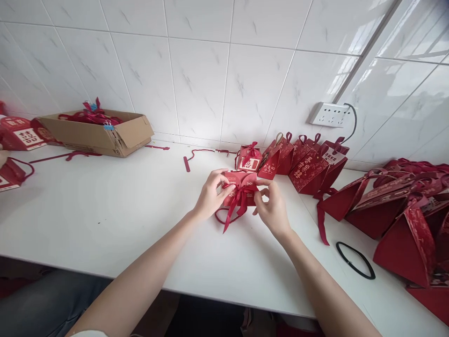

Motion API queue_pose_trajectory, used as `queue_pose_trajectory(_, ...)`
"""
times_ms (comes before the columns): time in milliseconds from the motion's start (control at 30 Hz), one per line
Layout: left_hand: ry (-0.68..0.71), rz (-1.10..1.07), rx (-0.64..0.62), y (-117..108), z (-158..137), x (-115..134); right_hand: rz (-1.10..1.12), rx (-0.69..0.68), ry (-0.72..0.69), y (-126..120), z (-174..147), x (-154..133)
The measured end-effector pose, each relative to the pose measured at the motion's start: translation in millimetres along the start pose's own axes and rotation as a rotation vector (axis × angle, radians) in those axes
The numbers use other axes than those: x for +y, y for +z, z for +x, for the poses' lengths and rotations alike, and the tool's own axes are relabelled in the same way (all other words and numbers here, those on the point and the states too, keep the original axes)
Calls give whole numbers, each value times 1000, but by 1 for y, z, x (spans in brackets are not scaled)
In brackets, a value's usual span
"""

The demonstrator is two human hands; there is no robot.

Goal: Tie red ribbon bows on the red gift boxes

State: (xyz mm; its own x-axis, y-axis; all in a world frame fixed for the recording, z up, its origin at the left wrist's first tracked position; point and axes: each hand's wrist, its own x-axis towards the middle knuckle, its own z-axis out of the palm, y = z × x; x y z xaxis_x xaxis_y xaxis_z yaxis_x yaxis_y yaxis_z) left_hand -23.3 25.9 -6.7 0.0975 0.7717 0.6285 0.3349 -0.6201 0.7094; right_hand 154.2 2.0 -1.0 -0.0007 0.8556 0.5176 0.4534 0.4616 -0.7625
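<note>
A small red gift box with gold print stands on the white table in front of me. A dark red ribbon is tied in a bow across its front, its tails hanging down. My left hand is closed at the box's left edge, thumb and fingers pinching the bow's left loop. At the other side, my right hand pinches the right loop between thumb and forefinger, its other fingers curled. Below the box, a red cord loop rests on the table. Just behind stands another red box with a bow.
Folded red boxes with ribbon handles line the right back, with a heap of several more nearer. A black band lies at right. An open carton of ribbons stands back left. A power strip is on the wall.
</note>
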Motion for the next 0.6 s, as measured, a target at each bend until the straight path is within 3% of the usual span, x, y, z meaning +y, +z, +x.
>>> queue_pose_trajectory(167, 44, 39, -80, -2, 1, 3, -159, 27, -169, 1, 1, 3)
queue_pose_trajectory(400, -72, -87, -30, -3, 3, 2, 14, 73, -122, 2, 1, 8)
queue_pose_trajectory(600, -167, -96, -30, -5, 5, 9, 80, 23, -121, 4, -2, 11)
